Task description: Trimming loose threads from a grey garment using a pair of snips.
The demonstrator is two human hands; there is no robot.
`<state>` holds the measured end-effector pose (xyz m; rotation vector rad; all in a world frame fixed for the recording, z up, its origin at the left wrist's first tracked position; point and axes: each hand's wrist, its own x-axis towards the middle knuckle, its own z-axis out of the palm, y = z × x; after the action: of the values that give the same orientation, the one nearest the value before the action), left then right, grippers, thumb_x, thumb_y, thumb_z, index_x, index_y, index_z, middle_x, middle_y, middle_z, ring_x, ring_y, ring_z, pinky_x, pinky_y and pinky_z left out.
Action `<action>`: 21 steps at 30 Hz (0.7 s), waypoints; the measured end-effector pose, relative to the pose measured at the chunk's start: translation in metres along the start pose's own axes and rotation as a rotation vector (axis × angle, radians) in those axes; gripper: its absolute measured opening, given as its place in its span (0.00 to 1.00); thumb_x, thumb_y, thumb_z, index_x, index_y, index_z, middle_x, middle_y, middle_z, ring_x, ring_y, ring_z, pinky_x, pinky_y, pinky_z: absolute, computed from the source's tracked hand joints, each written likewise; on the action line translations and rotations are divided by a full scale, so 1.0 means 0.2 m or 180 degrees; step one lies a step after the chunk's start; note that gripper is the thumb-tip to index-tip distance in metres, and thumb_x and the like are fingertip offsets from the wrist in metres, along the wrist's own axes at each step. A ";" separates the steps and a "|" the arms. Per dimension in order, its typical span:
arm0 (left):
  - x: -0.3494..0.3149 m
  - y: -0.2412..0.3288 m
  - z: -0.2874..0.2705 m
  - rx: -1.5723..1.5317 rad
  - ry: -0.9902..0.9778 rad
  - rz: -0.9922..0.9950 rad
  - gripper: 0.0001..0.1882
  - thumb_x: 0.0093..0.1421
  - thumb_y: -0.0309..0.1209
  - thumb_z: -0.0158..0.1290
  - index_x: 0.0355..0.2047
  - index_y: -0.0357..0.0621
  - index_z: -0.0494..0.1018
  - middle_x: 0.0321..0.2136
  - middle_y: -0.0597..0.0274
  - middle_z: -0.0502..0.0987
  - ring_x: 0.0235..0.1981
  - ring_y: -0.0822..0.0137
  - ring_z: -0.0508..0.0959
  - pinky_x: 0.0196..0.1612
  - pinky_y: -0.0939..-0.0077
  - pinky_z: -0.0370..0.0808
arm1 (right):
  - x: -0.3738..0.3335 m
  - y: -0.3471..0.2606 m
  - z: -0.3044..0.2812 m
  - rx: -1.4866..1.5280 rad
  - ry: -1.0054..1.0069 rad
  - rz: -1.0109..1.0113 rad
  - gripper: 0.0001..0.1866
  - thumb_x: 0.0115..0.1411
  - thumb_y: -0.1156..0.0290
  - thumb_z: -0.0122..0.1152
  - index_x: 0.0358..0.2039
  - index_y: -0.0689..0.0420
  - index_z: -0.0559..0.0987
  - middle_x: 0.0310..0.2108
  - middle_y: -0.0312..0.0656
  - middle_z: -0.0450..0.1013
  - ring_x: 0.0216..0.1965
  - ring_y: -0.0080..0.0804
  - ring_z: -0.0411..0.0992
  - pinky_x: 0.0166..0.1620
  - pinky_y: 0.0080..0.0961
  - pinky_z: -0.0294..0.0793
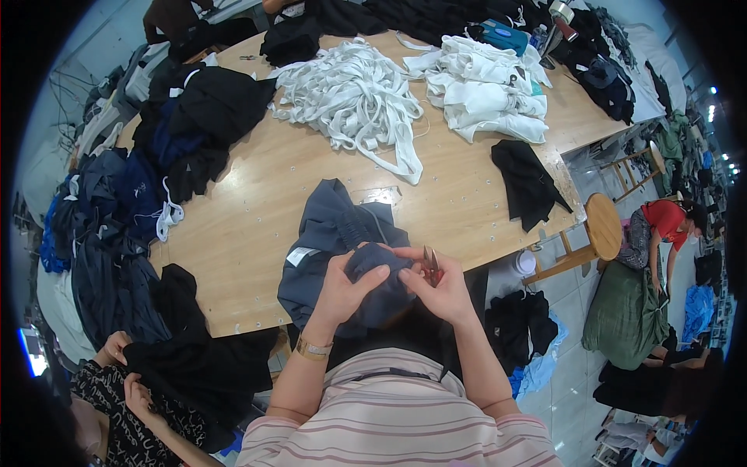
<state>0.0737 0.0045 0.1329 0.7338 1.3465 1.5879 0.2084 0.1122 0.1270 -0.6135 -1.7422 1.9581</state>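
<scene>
A dark grey-blue garment (319,226) with a gathered elastic band lies over the near edge of the table, its near part bunched up in my hands. My left hand (342,286) pinches the bunched cloth with thumb and fingers. On the same fold, my right hand (442,292) grips the cloth between thumb and fingertip. Small thread snips (431,261) with red handles are tucked in that right hand, blades pointing away from me. A white label (302,255) shows on the garment's left part. Fingers under the cloth are hidden.
On the wooden table (257,218) lie a heap of white straps (350,93), stacked white cloth (486,89) and a black piece (525,183). Dark garments (210,109) pile up at left. A co-worker's hand (140,397) holds black cloth; another person (661,226) bends over a green sack (626,311).
</scene>
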 end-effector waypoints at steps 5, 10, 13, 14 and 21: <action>0.01 -0.02 0.00 0.0015 0.0069 0.0182 0.12 0.55 0.27 0.53 0.39 0.34 0.72 0.32 0.64 0.75 0.34 0.77 0.72 0.40 0.82 0.69 | 0.01 0.00 0.02 -0.1127 0.0283 -0.0526 0.07 0.55 0.78 0.57 0.36 0.63 0.76 0.18 0.28 0.67 0.18 0.10 0.60 0.22 0.10 0.58; 0.00 -0.03 0.06 -0.1026 0.0167 -0.0013 0.13 0.56 0.27 0.53 0.40 0.33 0.72 0.33 0.62 0.75 0.34 0.75 0.74 0.39 0.81 0.71 | 0.02 0.10 0.03 -0.0245 0.0287 -0.0207 0.04 0.57 0.78 0.54 0.33 0.63 0.74 0.21 0.30 0.68 0.21 0.11 0.62 0.25 0.09 0.59; 0.00 -0.03 0.08 -0.1231 0.0181 -0.0106 0.13 0.56 0.27 0.53 0.40 0.34 0.72 0.34 0.61 0.76 0.34 0.74 0.74 0.39 0.80 0.72 | 0.03 0.12 0.04 0.0054 0.0348 -0.0258 0.03 0.57 0.78 0.54 0.33 0.62 0.74 0.22 0.29 0.68 0.22 0.11 0.62 0.25 0.09 0.59; 0.00 -0.03 0.08 -0.1232 0.0165 -0.0088 0.12 0.56 0.27 0.53 0.40 0.34 0.72 0.34 0.61 0.76 0.33 0.73 0.74 0.39 0.80 0.73 | 0.02 0.13 0.04 0.0056 0.0351 -0.0256 0.03 0.57 0.78 0.54 0.33 0.62 0.74 0.22 0.29 0.68 0.22 0.11 0.62 0.25 0.09 0.59; 0.01 -0.08 0.04 -0.0353 0.0234 0.0259 0.09 0.57 0.26 0.52 0.37 0.35 0.73 0.33 0.62 0.76 0.34 0.76 0.73 0.39 0.82 0.71 | 0.00 0.02 0.01 0.0322 0.0171 0.0246 0.15 0.56 0.79 0.56 0.45 0.63 0.73 0.22 0.26 0.65 0.22 0.08 0.59 0.27 0.08 0.58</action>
<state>0.0840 0.0108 0.1190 0.6757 1.2836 1.7542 0.2072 0.1090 0.1235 -0.7006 -1.5986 2.0488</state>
